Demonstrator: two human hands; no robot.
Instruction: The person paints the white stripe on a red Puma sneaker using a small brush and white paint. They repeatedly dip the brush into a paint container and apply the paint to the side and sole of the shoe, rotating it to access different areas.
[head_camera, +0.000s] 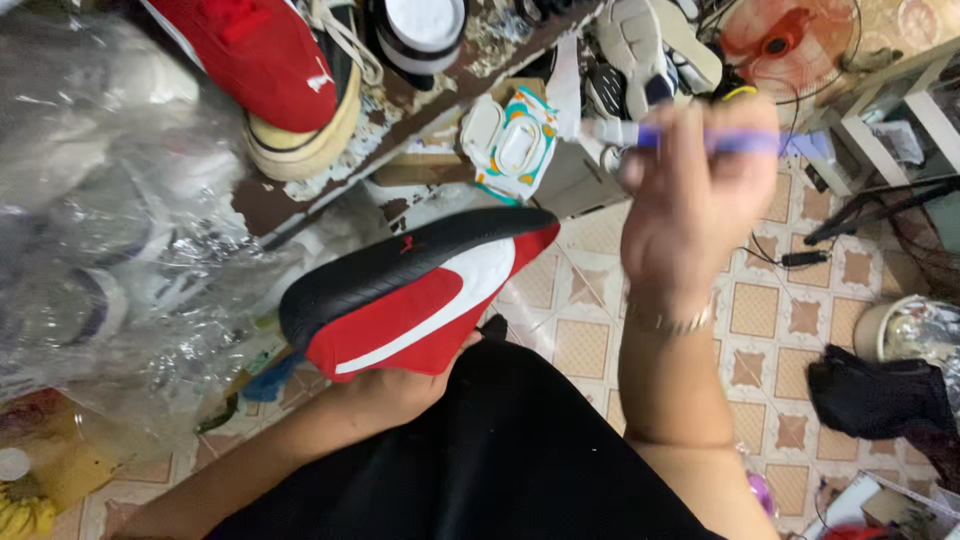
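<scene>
— How are the hands placed?

— The left hand (405, 385) is under a red shoe (420, 295) with a black sole and a white stripe, fingers wrapped around its lower side, holding it tipped on its side above the person's lap. The right hand (690, 200) is raised, forearm upright, fingers closed around a purple-handled brush or pen (690, 138) that lies crosswise; it is blurred, so I cannot tell which.

— How many shoes?

— One held. On the worn worktop (330, 180) above stands a second red shoe (275, 70), and beside it a black-and-white one (420, 35).

— What else is around?

— A pack of wipes (510, 140) at the worktop's edge, crumpled clear plastic bags (110, 220) crowding the left, a red fan (790, 40) at upper right, and a black cloth (875, 395) on the tiled floor (775, 310).
</scene>
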